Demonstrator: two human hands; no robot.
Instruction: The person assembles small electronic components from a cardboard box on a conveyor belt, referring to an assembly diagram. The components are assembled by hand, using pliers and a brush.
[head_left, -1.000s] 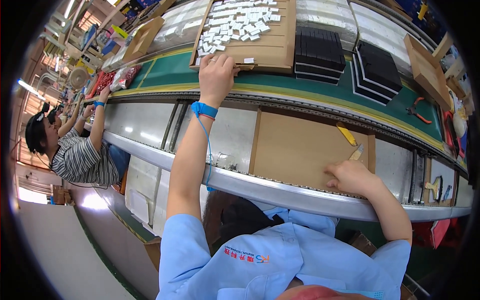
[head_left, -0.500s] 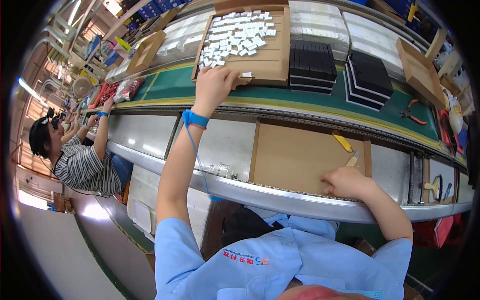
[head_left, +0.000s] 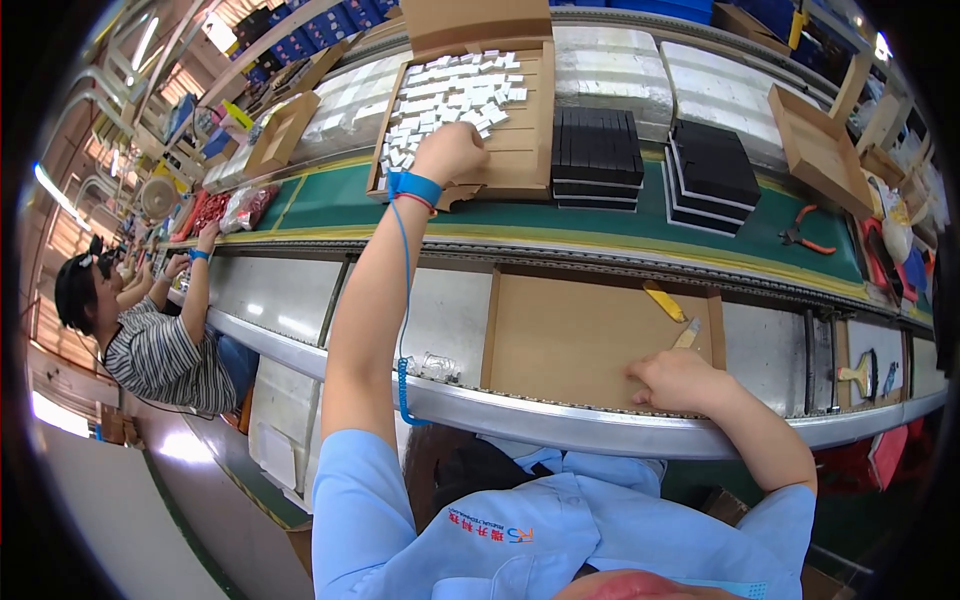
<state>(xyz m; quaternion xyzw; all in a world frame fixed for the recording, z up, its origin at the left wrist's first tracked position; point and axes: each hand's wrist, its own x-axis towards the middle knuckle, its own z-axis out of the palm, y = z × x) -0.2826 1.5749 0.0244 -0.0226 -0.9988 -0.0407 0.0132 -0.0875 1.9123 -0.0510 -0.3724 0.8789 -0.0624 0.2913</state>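
Observation:
My left hand [head_left: 452, 155] is reaching into a shallow cardboard box [head_left: 545, 120] on the green belt. Its fingers are curled, and what they hold, if anything, is hidden behind the hand. Many small white rectangular pieces [head_left: 450, 95] lie spread over the box's left and middle part, beside that hand. My right hand [head_left: 680, 382] rests low over the near side of a brown cardboard tray [head_left: 570, 330], its fingers bent together. Whatever is in them is too small to tell. Just beyond it lie a yellow-handled tool [head_left: 662, 300] and a flat beige tool [head_left: 688, 333].
Two stacks of black blocks [head_left: 597, 155] with white layers stand right of the box. Orange-handled pliers [head_left: 806, 232] lie farther right, near an open carton [head_left: 820, 145]. A brush [head_left: 858, 374] lies at the right. A co-worker in a striped top [head_left: 165, 350] sits at left.
My left hand has moved from the box's near edge inward over the white pieces; the white piece seen by its fingers is now out of sight. My right hand has stayed near the tray's edge.

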